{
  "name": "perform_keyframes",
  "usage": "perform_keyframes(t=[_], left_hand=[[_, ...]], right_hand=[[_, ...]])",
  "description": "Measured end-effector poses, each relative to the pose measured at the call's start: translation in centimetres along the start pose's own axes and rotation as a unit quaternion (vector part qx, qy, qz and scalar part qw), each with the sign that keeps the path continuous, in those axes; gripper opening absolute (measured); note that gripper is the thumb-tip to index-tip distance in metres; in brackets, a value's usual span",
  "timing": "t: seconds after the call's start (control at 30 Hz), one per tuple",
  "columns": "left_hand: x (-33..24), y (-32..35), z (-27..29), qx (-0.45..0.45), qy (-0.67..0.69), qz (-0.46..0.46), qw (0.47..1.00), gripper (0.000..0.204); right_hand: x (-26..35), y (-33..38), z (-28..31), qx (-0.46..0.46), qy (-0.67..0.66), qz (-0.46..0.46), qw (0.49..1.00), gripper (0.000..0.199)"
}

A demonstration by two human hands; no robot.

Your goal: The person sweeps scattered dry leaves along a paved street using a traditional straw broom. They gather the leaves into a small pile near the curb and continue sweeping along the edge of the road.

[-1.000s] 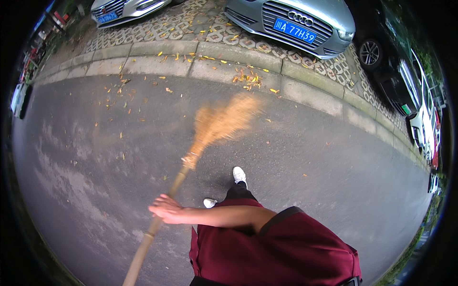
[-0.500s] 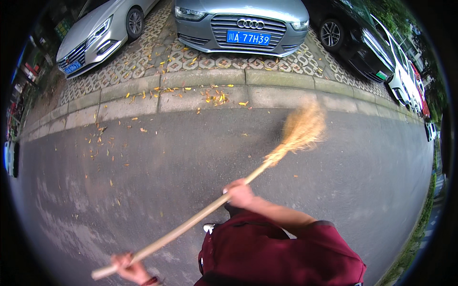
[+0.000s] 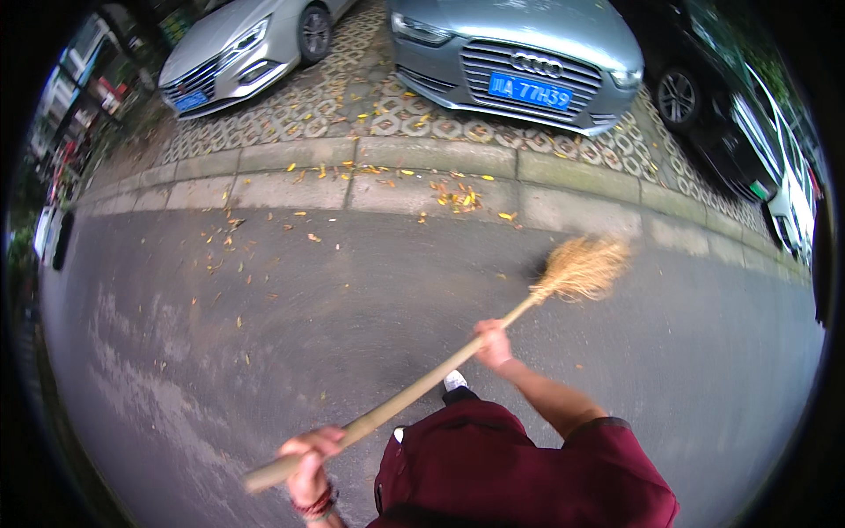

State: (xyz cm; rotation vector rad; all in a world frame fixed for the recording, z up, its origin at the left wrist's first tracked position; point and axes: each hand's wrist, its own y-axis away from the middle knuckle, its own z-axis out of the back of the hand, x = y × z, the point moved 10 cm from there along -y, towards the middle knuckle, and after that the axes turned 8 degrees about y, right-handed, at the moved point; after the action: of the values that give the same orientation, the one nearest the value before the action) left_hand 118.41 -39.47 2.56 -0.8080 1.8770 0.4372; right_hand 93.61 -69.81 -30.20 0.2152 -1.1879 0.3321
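I hold a long straw broom (image 3: 414, 390) with both hands. My left hand (image 3: 308, 458) grips the near end of its wooden handle at the lower left. Further along the handle, my right hand (image 3: 493, 343) is closed around it. The broom's yellow bristle head (image 3: 581, 268) rests on the grey asphalt road (image 3: 264, 334) to the right, close to the stone kerb (image 3: 396, 189). Small yellow fallen leaves (image 3: 458, 198) lie scattered along the kerb and on the road to the left.
Beyond the kerb, a silver car (image 3: 238, 48), a grey car (image 3: 519, 57) and a dark car (image 3: 704, 97) are parked on patterned paving. My white shoe (image 3: 454, 380) and dark red clothing (image 3: 519, 475) show below. Greenery lines the left rim.
The broom swept from left to right across the road, and its head now lies further right near the kerb. My left hand has come into view on the handle's end.
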Motion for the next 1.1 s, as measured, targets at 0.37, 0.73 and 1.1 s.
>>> perform_keyframes(t=[0.37,0.73,1.1], left_hand=[[-14.9,17.0,14.0,-0.374,-0.421,-0.114,0.819,0.01],[-28.6,24.2,47.1,-0.587,-0.134,-0.327,0.728,0.009],[-9.9,-21.9,43.9,0.103,0.071,0.1,0.987,0.007]], right_hand=[[32.3,8.2,-48.2,0.438,0.073,0.408,0.798,0.015],[43.8,19.7,-59.7,0.431,0.249,0.432,0.753,0.016],[12.4,-9.1,-53.0,0.259,0.512,0.193,0.796,0.021]])
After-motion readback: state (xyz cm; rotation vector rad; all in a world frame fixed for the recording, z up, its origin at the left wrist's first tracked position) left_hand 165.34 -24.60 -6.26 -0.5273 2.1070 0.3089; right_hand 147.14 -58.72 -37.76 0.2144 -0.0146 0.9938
